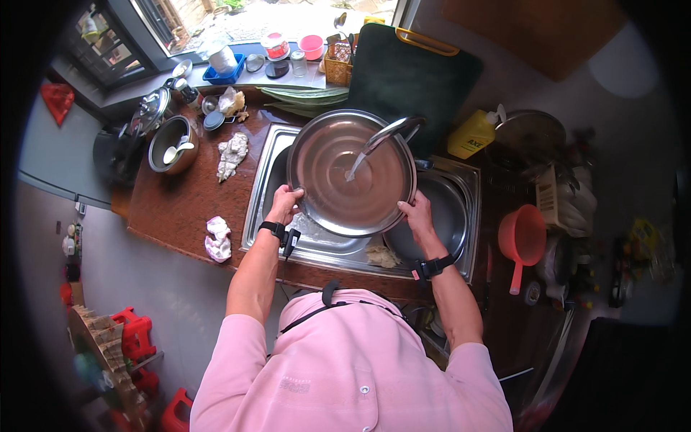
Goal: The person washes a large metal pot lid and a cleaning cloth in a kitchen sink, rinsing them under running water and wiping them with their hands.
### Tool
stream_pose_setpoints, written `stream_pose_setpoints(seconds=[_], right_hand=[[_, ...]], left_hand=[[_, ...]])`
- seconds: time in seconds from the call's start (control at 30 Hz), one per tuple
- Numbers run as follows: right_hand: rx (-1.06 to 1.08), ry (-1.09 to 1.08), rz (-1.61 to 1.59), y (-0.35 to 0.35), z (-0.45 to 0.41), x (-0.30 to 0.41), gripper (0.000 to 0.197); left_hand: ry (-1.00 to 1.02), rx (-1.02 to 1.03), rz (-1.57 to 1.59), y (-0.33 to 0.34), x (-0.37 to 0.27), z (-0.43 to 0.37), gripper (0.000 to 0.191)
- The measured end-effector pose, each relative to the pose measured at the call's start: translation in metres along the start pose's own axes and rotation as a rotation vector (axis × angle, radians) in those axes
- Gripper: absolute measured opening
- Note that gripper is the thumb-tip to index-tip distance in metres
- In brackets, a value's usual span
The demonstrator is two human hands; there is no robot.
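Note:
A wide stainless steel basin (334, 162) is held over the sink (318, 237), under the metal faucet (386, 135). Water runs from the spout onto the middle of the basin. My left hand (285, 205) grips its lower left rim, thumb on top. On the lower right rim sits my right hand (418, 215), its thumb also over the edge. A grey round pan (440, 216) stands in the right part of the sink, partly behind my right hand. Near my right wrist, a crumpled beige scrubbing cloth or mesh (383, 256) lies at the sink's front edge.
A dark green cutting board (413, 75) leans behind the sink. To the right are a yellow soap bottle (471, 135) and a pink dipper (521, 236). On the left counter lie crumpled cloths (218, 239) and a pot with white spoons (174, 144). Long green vegetables (305, 96) lie behind the basin.

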State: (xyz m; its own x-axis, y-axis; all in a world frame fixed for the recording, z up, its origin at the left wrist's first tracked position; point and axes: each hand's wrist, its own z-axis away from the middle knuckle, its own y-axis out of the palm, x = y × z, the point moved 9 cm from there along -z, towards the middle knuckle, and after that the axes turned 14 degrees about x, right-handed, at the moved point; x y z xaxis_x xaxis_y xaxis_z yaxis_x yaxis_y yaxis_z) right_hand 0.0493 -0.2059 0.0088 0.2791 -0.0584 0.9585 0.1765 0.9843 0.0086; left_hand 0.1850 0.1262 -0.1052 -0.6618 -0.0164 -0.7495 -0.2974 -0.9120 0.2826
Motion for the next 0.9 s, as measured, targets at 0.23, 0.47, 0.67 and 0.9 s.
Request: stream_pose_setpoints(seconds=[0.23,0.47,0.67,0.9], right_hand=[[-0.008,0.124,0.077,0.000,-0.026,-0.008,0.024],[-0.121,-0.008,0.332,-0.003,-0.057,-0.018,0.037],[0.031,-0.490,1.003,0.113,-0.019,0.018,0.069],[0.747,-0.626,0.903,0.243,0.061,-0.005,0.076]], left_hand=[[0.078,0.236,0.220,0.014,-0.014,0.033,0.031],[0.183,0.254,0.310,0.031,-0.017,0.059,0.026],[0.290,0.116,0.371,0.040,0.008,0.086,0.029],[0.400,-0.003,0.488,0.030,0.018,0.116,0.030]])
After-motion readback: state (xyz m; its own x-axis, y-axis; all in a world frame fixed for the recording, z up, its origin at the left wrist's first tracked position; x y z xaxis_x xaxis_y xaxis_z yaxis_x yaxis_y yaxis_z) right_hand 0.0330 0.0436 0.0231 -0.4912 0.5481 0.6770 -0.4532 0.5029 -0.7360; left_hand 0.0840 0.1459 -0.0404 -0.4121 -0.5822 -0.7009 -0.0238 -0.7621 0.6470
